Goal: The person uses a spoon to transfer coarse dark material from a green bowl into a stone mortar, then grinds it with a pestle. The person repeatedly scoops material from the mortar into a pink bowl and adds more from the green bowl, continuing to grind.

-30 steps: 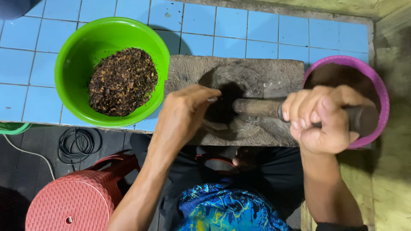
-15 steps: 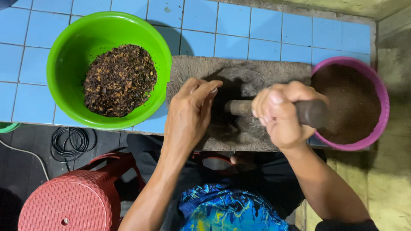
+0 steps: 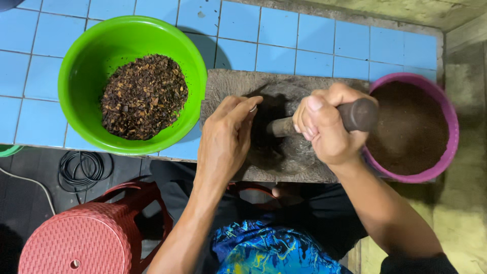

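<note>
Stone slab mortar [image 3: 289, 152] central: right hand [image 3: 327, 127] clenched around dark pestle [image 3: 355, 115] for grinding leverage; left hand [image 3: 225, 137] spread flat at hollow's left edge, containing material.

A stone mortar [image 3: 289, 137] sat at the near edge of the tiled counter [image 3: 284, 30], between a bowl of coarse chopped bits [image 3: 132, 83] on its left and a bowl of fine powder [image 3: 411, 129] on its right. A pestle [image 3: 350, 116] lay slanted in the mortar's hollow. Below the counter's edge, a stool [image 3: 81, 233] stood to the left with a coiled cable [image 3: 83, 170] on the floor behind it.
</note>
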